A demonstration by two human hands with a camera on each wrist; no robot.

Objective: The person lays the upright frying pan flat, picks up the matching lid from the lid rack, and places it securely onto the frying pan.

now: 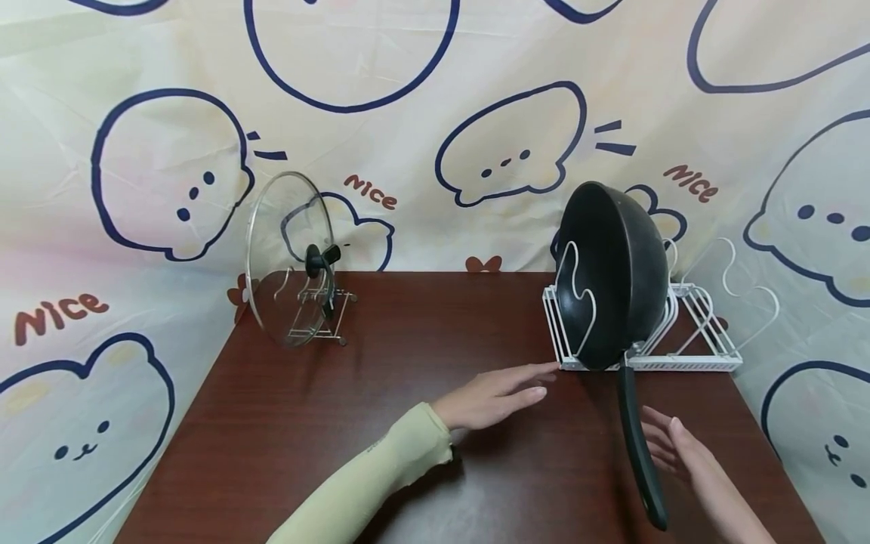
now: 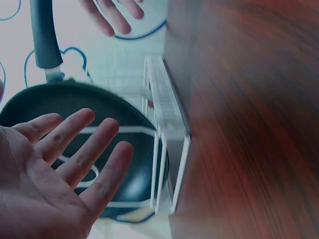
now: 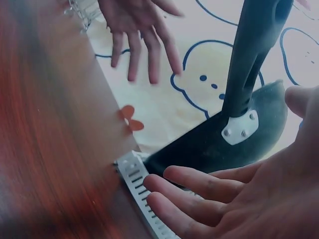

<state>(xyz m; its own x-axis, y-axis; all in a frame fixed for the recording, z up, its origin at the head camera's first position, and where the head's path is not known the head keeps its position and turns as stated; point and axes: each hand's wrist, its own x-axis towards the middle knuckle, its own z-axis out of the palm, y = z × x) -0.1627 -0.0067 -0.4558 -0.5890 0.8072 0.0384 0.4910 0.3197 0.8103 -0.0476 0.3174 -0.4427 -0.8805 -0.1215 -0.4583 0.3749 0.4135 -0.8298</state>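
Observation:
A black frying pan (image 1: 635,264) stands on its edge in a white wire rack (image 1: 686,364) at the right of the table, its handle (image 1: 639,446) slanting down toward the front. Just left of the rack's front corner, my left hand (image 1: 492,397) is stretched out with straight fingers and holds nothing. My right hand (image 1: 680,449) is beside the handle on its right, fingers loosely bent and apart from it in the right wrist view. That view also shows the riveted bracket (image 3: 240,127) joining handle and pan.
A glass lid (image 1: 288,257) with a black knob (image 1: 321,261) stands upright in a small wire rack (image 1: 319,332) at the back left of the brown table (image 1: 435,325). Behind the table hangs a printed cloth (image 1: 408,151) with cartoon bears. Empty wire loops (image 1: 754,291) rise right of the pan.

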